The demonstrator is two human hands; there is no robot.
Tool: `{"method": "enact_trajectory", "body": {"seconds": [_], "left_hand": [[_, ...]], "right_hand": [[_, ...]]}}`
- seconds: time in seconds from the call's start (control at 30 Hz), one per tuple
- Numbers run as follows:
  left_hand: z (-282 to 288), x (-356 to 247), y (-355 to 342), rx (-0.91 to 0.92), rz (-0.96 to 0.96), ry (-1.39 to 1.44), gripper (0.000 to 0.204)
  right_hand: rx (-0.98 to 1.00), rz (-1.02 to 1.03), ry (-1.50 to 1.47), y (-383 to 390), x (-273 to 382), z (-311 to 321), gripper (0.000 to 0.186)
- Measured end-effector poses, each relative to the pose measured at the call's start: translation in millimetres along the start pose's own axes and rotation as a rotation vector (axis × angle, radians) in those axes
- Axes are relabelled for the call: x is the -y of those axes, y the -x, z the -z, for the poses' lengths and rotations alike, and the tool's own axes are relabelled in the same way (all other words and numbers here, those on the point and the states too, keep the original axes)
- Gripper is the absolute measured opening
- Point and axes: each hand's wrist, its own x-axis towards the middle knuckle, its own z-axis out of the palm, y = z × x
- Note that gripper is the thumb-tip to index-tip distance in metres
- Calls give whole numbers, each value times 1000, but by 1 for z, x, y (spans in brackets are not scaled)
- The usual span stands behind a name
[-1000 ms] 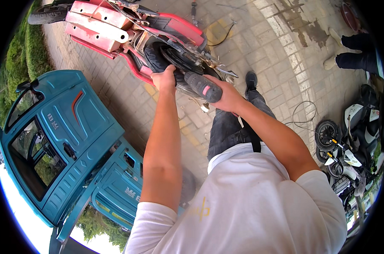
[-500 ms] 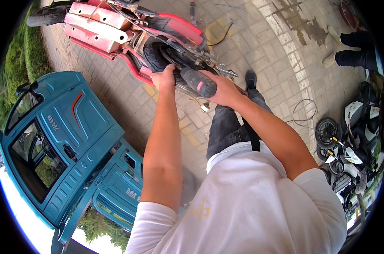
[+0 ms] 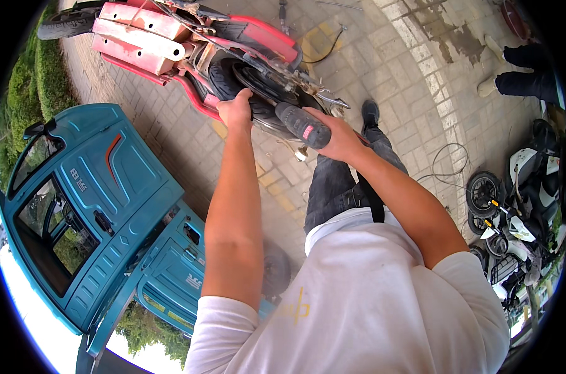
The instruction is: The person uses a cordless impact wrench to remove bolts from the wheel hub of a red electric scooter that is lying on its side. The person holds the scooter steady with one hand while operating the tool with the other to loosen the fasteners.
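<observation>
A red scooter (image 3: pixel 258 37) lies on its side on the paving, its underside turned towards me. My left hand (image 3: pixel 236 111) is closed round the edge of its black tyre (image 3: pixel 223 81), at the near end of the scooter. In my right hand (image 3: pixel 338 134) is a dark grey barrel-shaped tool (image 3: pixel 295 118) with a small red label. Its far end points at the wheel, beside the metal parts there; whether it touches them I cannot tell. My right fingers are mostly hidden behind the tool.
A blue truck-like vehicle (image 3: pixel 108 206) stands close on my left. On the right are parked scooters (image 3: pixel 520 212) and a thin cable (image 3: pixel 448 165) on the paving. Another person's legs (image 3: pixel 526 75) show at the far right. Beyond the scooter lie a hand tool (image 3: pixel 283 15) and a black cable (image 3: pixel 329 53).
The grey tool and my right hand have shifted slightly right and nearer to me. My left hand has moved a little left and stays on the tyre.
</observation>
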Motion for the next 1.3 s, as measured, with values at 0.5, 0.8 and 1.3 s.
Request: {"method": "enact_trajectory", "body": {"seconds": [0.5,0.8,1.3], "left_hand": [[11,-27,5,146,61,100,38],[8,-23,-4,167,90,150,37],[6,-9,-14,166,72,189,34]], "right_hand": [[2,10,30,-24,11,-1,70],[-9,-37,27,6,-1,2,74],[15,-65,93,-11,17,-1,67]]}}
